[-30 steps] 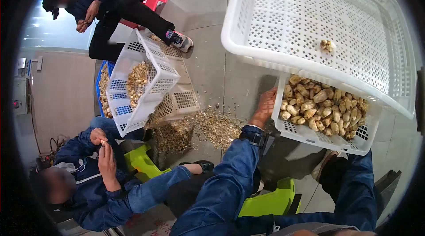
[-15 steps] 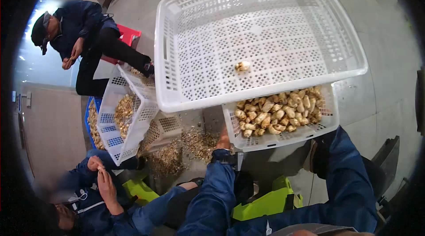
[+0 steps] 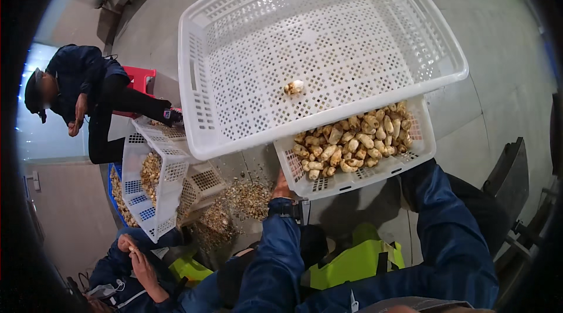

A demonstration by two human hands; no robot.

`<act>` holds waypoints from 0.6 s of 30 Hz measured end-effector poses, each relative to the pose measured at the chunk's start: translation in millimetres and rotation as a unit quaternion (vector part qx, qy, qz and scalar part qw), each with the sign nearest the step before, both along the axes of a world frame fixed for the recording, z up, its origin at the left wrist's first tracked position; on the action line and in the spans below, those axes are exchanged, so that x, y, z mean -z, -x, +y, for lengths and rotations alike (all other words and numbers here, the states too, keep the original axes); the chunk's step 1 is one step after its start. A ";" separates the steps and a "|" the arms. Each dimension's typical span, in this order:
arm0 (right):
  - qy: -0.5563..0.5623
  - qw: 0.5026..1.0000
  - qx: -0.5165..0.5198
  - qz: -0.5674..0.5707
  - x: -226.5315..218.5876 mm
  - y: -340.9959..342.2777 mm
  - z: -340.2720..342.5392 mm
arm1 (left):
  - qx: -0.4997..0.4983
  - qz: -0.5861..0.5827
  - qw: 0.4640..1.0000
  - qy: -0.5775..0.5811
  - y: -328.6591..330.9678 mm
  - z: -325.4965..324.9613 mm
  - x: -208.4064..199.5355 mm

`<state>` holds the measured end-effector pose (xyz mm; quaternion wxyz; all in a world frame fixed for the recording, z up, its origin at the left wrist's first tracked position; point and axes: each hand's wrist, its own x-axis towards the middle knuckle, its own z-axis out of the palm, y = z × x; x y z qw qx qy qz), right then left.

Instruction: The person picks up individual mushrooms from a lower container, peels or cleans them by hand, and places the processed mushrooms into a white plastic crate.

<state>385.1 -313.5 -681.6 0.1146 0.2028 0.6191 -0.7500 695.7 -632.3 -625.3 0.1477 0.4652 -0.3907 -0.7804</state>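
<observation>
A white perforated crate (image 3: 356, 184) in front of me holds a heap of stubby tan-and-white mushroom-like pieces (image 3: 352, 143). My left hand (image 3: 282, 186) is at its left side, with the fingers hidden by the crate wall. My right forearm reaches to the crate's near right corner, and the hand there is out of sight. Above and beyond it, a larger white perforated crate (image 3: 234, 72) overlaps the far part of the heap. One single whitish-brown piece (image 3: 294, 87) lies on its floor.
Two people sit at left, one (image 3: 76, 84) near a red stool (image 3: 139, 80), the other (image 3: 138, 266) lower down, fingering a small piece. White baskets (image 3: 176, 172) and a blue crate (image 3: 111, 181) stand beside scattered chips (image 3: 249, 198). A lime-green stool (image 3: 358, 260) is below me.
The view has shifted, so both crates, the baskets and the people at left appear farther left. My hands stay at the filled crate, and the single piece still lies in the larger one.
</observation>
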 end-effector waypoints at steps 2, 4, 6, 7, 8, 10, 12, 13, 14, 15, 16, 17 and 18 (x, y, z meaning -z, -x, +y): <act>0.052 0.999 0.012 0.001 9.6 15.3 3.1 | -0.006 0.009 1.000 -0.001 -1.7 2.5 0.9; 0.108 0.994 0.025 0.000 20.6 21.2 2.1 | -0.024 0.019 1.000 -0.006 -6.9 5.8 0.9; 0.161 0.986 0.038 -0.013 37.1 14.1 3.8 | -0.066 0.047 0.996 -0.027 -16.1 16.9 -0.3; 0.178 0.983 0.050 -0.017 45.1 1.7 7.6 | -0.094 0.077 0.992 -0.044 -19.2 21.5 -1.0; 0.190 0.980 0.062 -0.019 56.3 -15.6 12.0 | -0.154 0.158 0.971 -0.090 -24.0 27.5 13.8; 0.136 0.989 0.057 0.010 88.9 -44.3 53.8 | -0.164 0.134 0.974 -0.076 -22.2 42.7 28.9; 0.104 0.992 0.047 -0.045 90.1 -109.9 11.5 | -0.225 0.105 0.968 -0.042 -53.4 26.0 38.1; 0.086 0.985 0.088 -0.125 63.9 -162.3 -2.1 | -0.327 0.042 0.918 -0.219 -64.2 38.6 21.0; 0.124 0.975 0.050 -0.175 54.6 -190.0 11.3 | -0.324 0.056 0.916 -0.230 -58.9 64.2 10.5; 0.160 0.962 0.009 -0.222 44.5 -207.1 17.8 | -0.319 0.073 0.913 -0.241 -52.3 90.5 1.6; 0.136 0.965 -0.020 -0.222 13.3 -226.5 -6.0 | -0.298 0.121 0.915 -0.243 -54.6 103.5 -9.2; 0.111 0.966 -0.057 -0.228 -39.8 -258.4 -40.0 | -0.284 0.165 0.914 -0.239 -69.0 108.4 -18.5; 0.130 0.962 -0.158 -0.178 -90.5 -273.8 -58.6 | -0.268 0.204 0.910 -0.240 -72.6 110.6 -31.0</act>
